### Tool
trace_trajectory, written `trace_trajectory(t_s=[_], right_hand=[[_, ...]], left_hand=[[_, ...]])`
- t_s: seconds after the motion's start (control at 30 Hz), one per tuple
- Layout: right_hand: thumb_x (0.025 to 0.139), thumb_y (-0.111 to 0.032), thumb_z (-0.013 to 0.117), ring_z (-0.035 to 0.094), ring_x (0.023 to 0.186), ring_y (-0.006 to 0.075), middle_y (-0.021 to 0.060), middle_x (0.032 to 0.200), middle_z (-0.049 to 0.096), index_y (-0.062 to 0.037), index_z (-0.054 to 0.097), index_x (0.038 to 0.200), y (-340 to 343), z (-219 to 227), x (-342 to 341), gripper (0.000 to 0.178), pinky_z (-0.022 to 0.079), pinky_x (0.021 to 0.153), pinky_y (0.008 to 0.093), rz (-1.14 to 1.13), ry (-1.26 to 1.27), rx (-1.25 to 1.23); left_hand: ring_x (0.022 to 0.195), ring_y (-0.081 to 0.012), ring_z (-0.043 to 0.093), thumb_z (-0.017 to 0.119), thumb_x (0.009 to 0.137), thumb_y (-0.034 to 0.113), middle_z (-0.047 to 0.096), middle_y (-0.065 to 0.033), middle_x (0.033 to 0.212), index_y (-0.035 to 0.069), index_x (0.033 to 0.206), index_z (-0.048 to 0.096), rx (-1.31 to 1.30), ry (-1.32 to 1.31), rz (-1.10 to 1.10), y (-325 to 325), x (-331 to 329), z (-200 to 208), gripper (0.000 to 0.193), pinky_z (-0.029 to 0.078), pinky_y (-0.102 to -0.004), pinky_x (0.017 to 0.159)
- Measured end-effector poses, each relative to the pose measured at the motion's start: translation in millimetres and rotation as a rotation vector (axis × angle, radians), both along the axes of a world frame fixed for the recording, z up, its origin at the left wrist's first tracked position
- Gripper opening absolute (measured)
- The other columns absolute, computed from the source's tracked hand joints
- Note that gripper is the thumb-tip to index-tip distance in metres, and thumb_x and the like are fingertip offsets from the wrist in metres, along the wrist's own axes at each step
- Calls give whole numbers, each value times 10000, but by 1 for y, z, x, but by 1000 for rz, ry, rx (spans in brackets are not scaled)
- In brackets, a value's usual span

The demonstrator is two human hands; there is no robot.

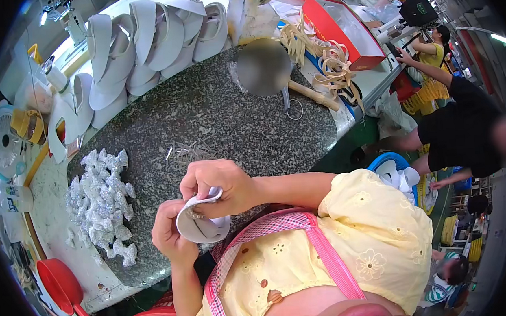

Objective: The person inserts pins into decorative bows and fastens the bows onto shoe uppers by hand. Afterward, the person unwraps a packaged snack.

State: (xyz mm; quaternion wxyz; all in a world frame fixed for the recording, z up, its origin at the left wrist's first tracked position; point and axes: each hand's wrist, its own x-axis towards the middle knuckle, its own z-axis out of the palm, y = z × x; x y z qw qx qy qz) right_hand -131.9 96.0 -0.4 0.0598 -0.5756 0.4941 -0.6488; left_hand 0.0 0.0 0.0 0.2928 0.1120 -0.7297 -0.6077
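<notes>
A small white shoe upper (202,226), curved into an open loop, is held between my hands over the near edge of the stone slab. My left hand (173,232) is closed on its left side, thumb along the outside. The fingers of my right hand (220,186) pinch its upper rim. Inside the loop a dark slit shows, and something small lies near my right fingertips, too small to name. To the left of my hands is a pile of silver glittery bows (102,202). Thin clear strips (186,152) lie just beyond my right hand.
White shoe uppers (159,39) stand in rows along the far edge of the speckled slab (215,102). Beige straps (322,52), a red box (344,31) and a wooden handle (313,94) lie at far right. A red dustpan (61,282) is at left. Other people work at right.
</notes>
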Motion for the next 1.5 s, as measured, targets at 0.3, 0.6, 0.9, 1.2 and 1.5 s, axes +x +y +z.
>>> trace_trajectory(t_s=[0.3,0.6,0.9,1.2,1.5], right_hand=[[612,-7,659,528,633,221,88,738,528,-50,409,656,-5,4,4,258,414,514,305,5,-12,-32],[622,-68,746,523,564,185,129,805,574,-79,426,781,-9,7,-6,358,418,458,256,-155,310,-160],[605,-22,683,567,584,221,157,828,607,-30,494,789,-10,3,-8,264,449,475,267,-40,495,-125],[593,-49,673,565,588,218,139,815,612,-36,496,782,-13,5,-10,259,447,476,271,49,542,-147],[592,-89,679,536,550,201,133,808,606,-38,490,735,-11,10,-11,242,431,462,270,218,381,-72]], left_hand=[[750,-93,516,567,780,9,574,-51,824,-14,806,561,552,-25,-49,1,-6,1,35,411,-211,674],[779,-249,570,708,652,104,575,-119,876,2,909,594,-373,247,154,1,5,8,299,463,-307,666],[762,-255,574,692,570,33,577,-118,876,11,856,610,-610,344,326,-6,8,-3,298,467,-321,637],[790,-162,561,645,721,9,585,-136,913,-42,929,618,81,73,-30,-31,19,-3,216,446,-246,676],[710,-116,549,613,745,-3,593,-72,795,-25,813,638,100,5,-241,-27,11,6,75,418,-212,602]])
